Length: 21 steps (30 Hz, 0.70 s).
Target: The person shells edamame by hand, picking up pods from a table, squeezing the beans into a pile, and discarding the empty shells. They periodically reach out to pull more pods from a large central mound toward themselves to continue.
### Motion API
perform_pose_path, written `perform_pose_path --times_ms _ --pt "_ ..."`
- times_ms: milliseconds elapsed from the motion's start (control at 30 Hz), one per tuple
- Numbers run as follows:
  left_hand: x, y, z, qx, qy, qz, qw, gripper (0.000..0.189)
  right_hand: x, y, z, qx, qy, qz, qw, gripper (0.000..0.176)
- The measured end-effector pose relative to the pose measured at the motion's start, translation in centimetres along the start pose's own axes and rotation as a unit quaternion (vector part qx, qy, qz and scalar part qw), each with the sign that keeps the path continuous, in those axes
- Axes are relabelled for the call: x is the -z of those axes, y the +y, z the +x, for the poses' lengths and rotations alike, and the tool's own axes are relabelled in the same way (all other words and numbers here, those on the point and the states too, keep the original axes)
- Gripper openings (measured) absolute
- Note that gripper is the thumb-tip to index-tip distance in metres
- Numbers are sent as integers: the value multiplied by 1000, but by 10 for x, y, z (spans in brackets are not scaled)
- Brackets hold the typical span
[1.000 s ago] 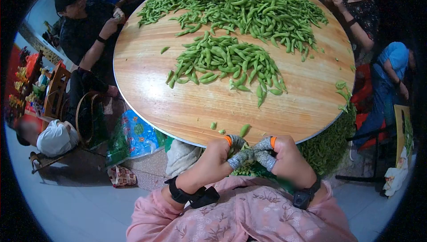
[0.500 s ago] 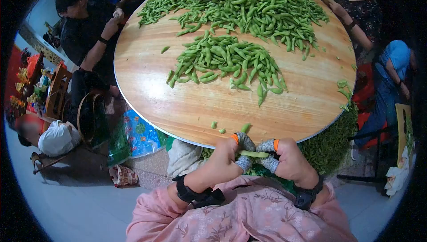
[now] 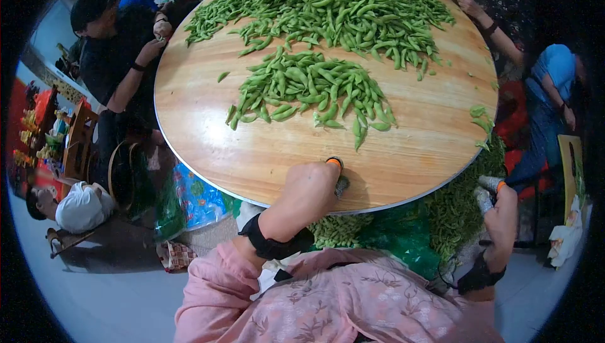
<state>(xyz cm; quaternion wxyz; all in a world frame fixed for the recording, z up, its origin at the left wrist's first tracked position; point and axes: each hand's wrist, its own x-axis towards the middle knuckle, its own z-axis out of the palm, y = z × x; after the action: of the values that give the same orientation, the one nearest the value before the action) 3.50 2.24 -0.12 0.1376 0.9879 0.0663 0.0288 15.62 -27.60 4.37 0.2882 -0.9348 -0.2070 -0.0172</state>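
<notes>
left hand [image 3: 310, 188]: knuckles up on the near edge of the table [image 3: 265, 154], fingers curled down onto the wood. Can't tell if anything is under them.
finger covers [image 3: 341, 185]: grey knit with an orange band, on the left fingertips; same kind on the right.
right hand [image 3: 501, 214]: off the table to the right, just above the heap of pods [image 3: 457, 207]. Fingers bunched together; can't tell if they grip a pod.
heap of pods: below the table's right rim, next to the green bag [image 3: 397, 239].
near pile [image 3: 309, 87]: green pods mid-table, well apart from the left hand, with bare wood between.
far pile [image 3: 328, 9]: bigger spread of pods across the far half of the table.
loose pods [image 3: 482, 122]: a few at the right rim.
wrist bands [image 3: 271, 245]: black, one on each wrist.
others: a person in dark clothes [image 3: 110, 53] at the left rim with hands raised; another [image 3: 498, 2] at the far right.
</notes>
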Motion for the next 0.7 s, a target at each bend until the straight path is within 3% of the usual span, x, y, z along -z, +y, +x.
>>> perform_pose_path --times_ms 67,133,167,233,267,300,367,400,533,567,633,700 --pt "3 2 1 -13 4 -3 1000 23 -16 -9 -1 -2 10 78 997 18" --pt "13 7 0 128 -24 -254 958 17 -41 -29 -3 57 -122 255 958 22" --pt "13 7 -3 126 -25 -250 960 17 -55 -42 -3 38 -176 325 928 24" --pt "8 9 -14 108 94 -569 810 14 -84 -66 -3 21 -265 458 848 28" --pt "8 12 -19 108 94 -568 810 14 -95 -76 -2 22 -298 521 800 30" --pt "8 17 -23 89 95 -602 788 16 -100 -85 -1 22 -298 521 799 30" --pt "13 24 -29 70 78 -633 767 20 -108 -97 1 -51 -360 581 728 28" --pt "11 23 -31 71 78 -633 767 20 -110 -99 1 -51 -361 580 728 28" --pt "11 19 -32 21 83 -613 785 18 -107 -100 4 61 -261 479 836 20" --pt "19 16 -30 57 16 -607 792 18 -103 -101 5 104 -232 422 870 18" --pt "21 7 -30 88 -99 -581 803 25 -98 -106 6 117 -235 410 874 17" --pt "17 11 -29 131 -135 -608 771 24 -96 -108 8 133 -238 398 876 16"
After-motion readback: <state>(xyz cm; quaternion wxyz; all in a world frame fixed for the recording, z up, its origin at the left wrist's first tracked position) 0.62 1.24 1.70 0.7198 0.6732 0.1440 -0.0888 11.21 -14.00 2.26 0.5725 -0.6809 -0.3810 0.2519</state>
